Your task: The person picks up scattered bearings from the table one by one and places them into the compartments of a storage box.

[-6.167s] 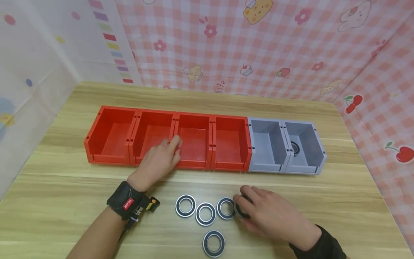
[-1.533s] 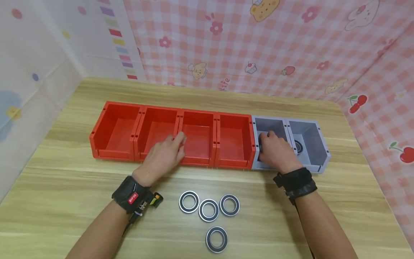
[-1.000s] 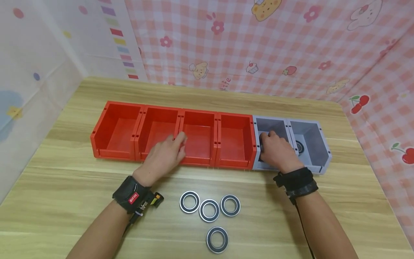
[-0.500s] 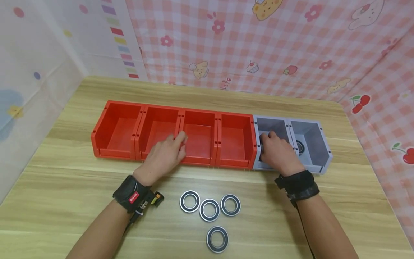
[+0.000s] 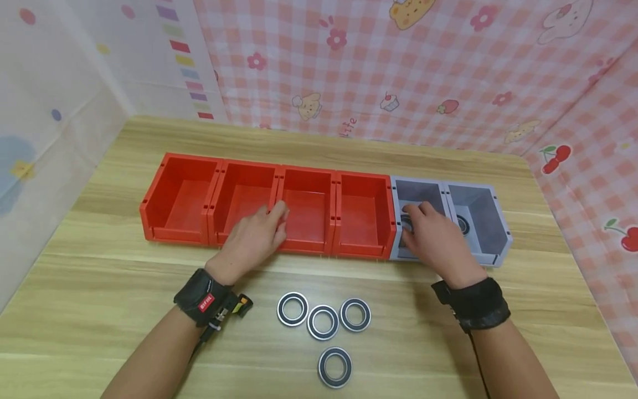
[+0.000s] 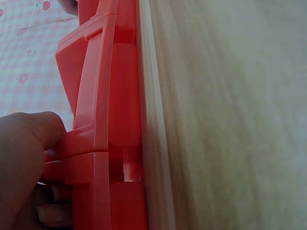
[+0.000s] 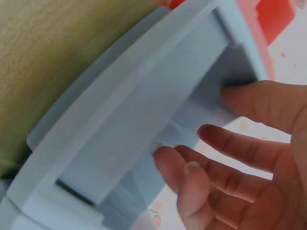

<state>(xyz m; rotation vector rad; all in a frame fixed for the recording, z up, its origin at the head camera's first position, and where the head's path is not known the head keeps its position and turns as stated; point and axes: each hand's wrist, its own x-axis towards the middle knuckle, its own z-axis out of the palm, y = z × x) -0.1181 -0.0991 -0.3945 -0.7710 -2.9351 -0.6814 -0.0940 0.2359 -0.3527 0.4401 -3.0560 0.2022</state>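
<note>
My left hand (image 5: 251, 242) pinches the shared wall between the two middle red bins (image 5: 305, 194), thumb on one side and fingers on the other in the left wrist view. My right hand (image 5: 441, 246) reaches into the left grey bin (image 5: 420, 190). Its thumb and fingers stand apart, with nothing between them in the right wrist view. A ball bearing (image 5: 407, 223), dark with a silvery rim, shows in that bin beside my fingertips, partly hidden by them. Another bearing (image 5: 463, 225) lies in the right grey bin (image 5: 480, 216).
Several bearings lie flat on the wooden table (image 5: 149, 288) in front of the bins, one bearing (image 5: 335, 367) nearer me than the others. More red bins (image 5: 181, 205) stand joined in the same row. A pink checked cloth (image 5: 299, 66) hangs behind the table.
My right hand took a bearing from the table to the left grey bin. In the last half second its fingers parted from it and shifted slightly right. My left hand stays put.
</note>
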